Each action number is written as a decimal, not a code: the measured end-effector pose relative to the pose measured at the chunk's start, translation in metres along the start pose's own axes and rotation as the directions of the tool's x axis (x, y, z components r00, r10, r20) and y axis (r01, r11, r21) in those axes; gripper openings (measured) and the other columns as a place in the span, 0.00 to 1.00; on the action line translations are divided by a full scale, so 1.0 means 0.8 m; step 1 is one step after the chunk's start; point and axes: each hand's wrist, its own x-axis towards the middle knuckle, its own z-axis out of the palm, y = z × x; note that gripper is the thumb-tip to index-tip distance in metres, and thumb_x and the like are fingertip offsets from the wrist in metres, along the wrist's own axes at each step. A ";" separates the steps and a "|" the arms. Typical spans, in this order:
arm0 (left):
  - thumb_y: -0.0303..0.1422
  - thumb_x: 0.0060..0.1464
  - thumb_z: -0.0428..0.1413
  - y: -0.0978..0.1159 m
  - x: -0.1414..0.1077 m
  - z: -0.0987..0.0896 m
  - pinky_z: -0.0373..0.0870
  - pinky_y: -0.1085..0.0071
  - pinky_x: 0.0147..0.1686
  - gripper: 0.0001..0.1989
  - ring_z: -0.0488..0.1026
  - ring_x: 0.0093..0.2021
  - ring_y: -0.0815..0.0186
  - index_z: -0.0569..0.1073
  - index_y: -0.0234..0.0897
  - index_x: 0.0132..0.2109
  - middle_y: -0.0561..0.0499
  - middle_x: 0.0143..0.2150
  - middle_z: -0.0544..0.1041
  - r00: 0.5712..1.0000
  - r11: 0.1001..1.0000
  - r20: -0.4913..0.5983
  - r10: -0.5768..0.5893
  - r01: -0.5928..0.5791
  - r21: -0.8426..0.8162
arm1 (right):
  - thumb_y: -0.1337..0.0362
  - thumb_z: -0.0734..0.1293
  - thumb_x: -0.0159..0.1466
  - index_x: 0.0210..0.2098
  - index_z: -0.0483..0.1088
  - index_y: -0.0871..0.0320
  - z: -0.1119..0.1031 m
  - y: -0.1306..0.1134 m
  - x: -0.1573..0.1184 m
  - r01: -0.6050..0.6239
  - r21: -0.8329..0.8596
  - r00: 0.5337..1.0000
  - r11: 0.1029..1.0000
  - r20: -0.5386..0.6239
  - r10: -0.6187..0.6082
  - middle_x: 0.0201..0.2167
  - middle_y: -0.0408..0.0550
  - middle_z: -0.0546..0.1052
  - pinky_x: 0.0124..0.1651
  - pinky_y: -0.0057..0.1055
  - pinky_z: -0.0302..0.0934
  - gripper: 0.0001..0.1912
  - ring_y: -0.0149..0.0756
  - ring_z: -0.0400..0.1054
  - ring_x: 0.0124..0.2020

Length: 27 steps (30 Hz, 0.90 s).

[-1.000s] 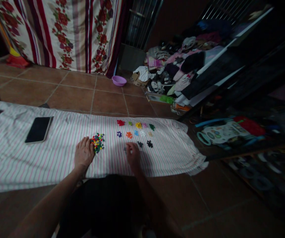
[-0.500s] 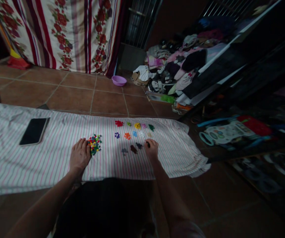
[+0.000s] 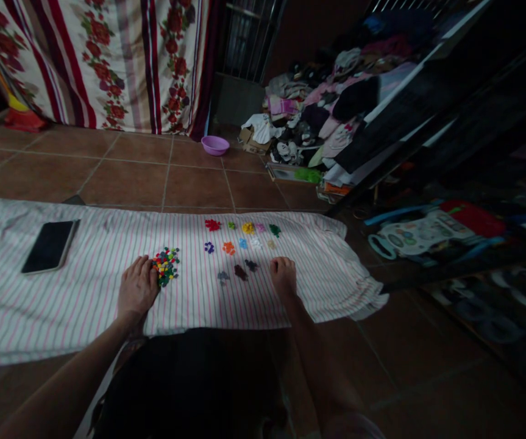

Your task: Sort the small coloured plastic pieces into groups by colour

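Note:
My left hand (image 3: 139,285) lies flat on the striped cloth, its fingertips against a pile of mixed coloured small pieces (image 3: 166,268). To the right of the sorted heaps, my right hand (image 3: 284,275) is closed, knuckles up; whatever its fingers hold is hidden. Nearest to it are a black heap (image 3: 251,265), a dark brown heap (image 3: 241,272) and a beige heap (image 3: 270,244). Grey pieces (image 3: 223,277) lie further left. Beyond sit orange (image 3: 228,248), purple (image 3: 209,247), light blue (image 3: 243,243), white (image 3: 256,243), red (image 3: 212,225), yellow (image 3: 247,227) and dark green (image 3: 274,230) heaps.
A phone (image 3: 50,246) rests on the striped cloth (image 3: 93,305) at the left. Past the far edge, a purple basin (image 3: 215,145) stands on the tiled floor. Piled clothes (image 3: 322,116) lie behind, and a dark rack (image 3: 409,280) stands at the right.
My right hand has shifted slightly right, away from the black heap, and its fingers have curled under. The dark piece between its fingertips no longer shows. My left hand stays beside the mixed pile.

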 end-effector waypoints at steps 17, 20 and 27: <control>0.35 0.58 0.39 0.000 0.000 0.000 0.58 0.51 0.57 0.19 0.60 0.63 0.51 0.69 0.34 0.47 0.36 0.56 0.71 1.000 1.000 -0.002 0.003 -0.003 0.012 | 0.64 0.56 0.66 0.30 0.69 0.57 -0.010 -0.003 -0.003 -0.039 0.058 0.999 0.998 -0.013 0.040 0.31 0.50 0.72 0.42 0.36 0.54 0.13 0.39 0.62 0.35; 0.35 0.58 0.39 0.000 0.000 0.002 0.58 0.52 0.57 0.19 0.60 0.63 0.52 0.69 0.34 0.48 0.36 0.56 0.71 1.000 1.000 -0.011 -0.017 0.017 -0.012 | 0.63 0.55 0.67 0.30 0.70 0.57 -0.016 -0.004 0.002 -0.055 0.122 0.998 0.991 -0.028 0.058 0.31 0.51 0.74 0.41 0.36 0.55 0.16 0.39 0.63 0.35; 0.35 0.59 0.41 0.002 -0.001 0.004 0.56 0.51 0.58 0.18 0.60 0.63 0.53 0.68 0.35 0.50 0.37 0.56 0.71 0.997 0.994 -0.043 -0.064 0.060 -0.092 | 0.62 0.56 0.68 0.34 0.73 0.58 -0.018 -0.051 0.018 0.039 0.178 0.999 0.983 0.016 -0.043 0.36 0.53 0.76 0.46 0.38 0.58 0.15 0.40 0.66 0.41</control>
